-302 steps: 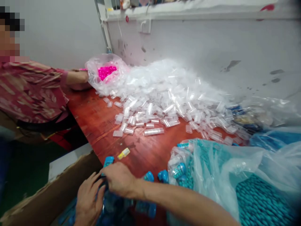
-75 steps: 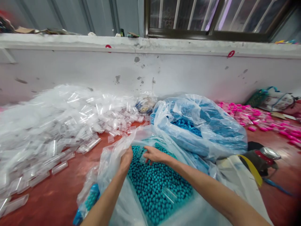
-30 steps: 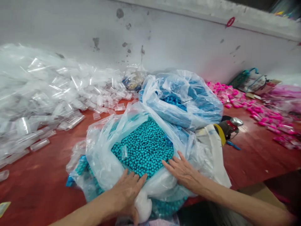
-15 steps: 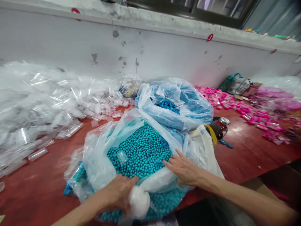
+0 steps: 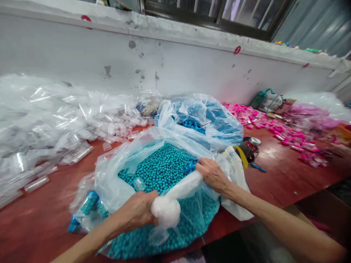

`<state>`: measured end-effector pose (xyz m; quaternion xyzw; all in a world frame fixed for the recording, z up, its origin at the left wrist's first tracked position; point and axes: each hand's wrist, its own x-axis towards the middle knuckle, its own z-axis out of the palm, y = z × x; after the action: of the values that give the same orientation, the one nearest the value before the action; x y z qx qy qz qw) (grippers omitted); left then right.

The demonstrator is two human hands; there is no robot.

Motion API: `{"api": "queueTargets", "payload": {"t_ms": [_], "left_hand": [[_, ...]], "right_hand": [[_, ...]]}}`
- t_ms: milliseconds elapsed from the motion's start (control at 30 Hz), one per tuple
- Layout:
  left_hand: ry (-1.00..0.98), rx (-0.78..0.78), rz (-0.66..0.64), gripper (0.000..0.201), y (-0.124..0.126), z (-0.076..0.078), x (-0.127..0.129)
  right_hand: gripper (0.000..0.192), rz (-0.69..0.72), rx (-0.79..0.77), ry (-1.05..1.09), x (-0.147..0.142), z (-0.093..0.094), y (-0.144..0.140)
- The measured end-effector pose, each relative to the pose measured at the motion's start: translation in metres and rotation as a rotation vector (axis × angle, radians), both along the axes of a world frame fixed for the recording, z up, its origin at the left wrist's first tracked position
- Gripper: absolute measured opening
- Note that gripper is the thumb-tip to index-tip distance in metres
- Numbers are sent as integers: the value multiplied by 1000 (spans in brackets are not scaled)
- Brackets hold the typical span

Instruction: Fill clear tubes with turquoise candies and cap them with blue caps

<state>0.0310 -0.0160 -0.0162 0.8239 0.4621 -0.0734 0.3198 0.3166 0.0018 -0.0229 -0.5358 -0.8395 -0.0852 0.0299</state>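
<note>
A clear plastic bag (image 5: 117,182) full of small teal beads (image 5: 161,170) lies open on the red table (image 5: 49,226) in front of me. My left hand (image 5: 138,212) grips the bag's rolled-up near rim, bunched into a white wad. My right hand (image 5: 212,174) clutches the same rolled rim further right, at the bag's edge. A small clear tube (image 5: 138,183) lies on the beads. Behind it sits a second clear bag (image 5: 203,120) with blue pieces.
A large heap of clear plastic tubes (image 5: 55,120) covers the table's left. Pink pieces (image 5: 276,129) are scattered at the right, near a green basket (image 5: 260,99). A dark jar with a metal lid (image 5: 251,146) and a white cloth (image 5: 236,175) lie right of the bag. A white wall runs behind.
My hands went from lying flat on the bag's near rim to gripping it. The rim is now rolled into a thick band, and more beads bulge at the front.
</note>
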Motion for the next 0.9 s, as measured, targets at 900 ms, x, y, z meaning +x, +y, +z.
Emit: {"api": "queueTargets", "payload": {"t_ms": [900], "left_hand": [[-291, 1017, 40, 22, 8, 22, 2]], "right_hand": [[21, -42, 135, -1, 4, 19, -1]]}}
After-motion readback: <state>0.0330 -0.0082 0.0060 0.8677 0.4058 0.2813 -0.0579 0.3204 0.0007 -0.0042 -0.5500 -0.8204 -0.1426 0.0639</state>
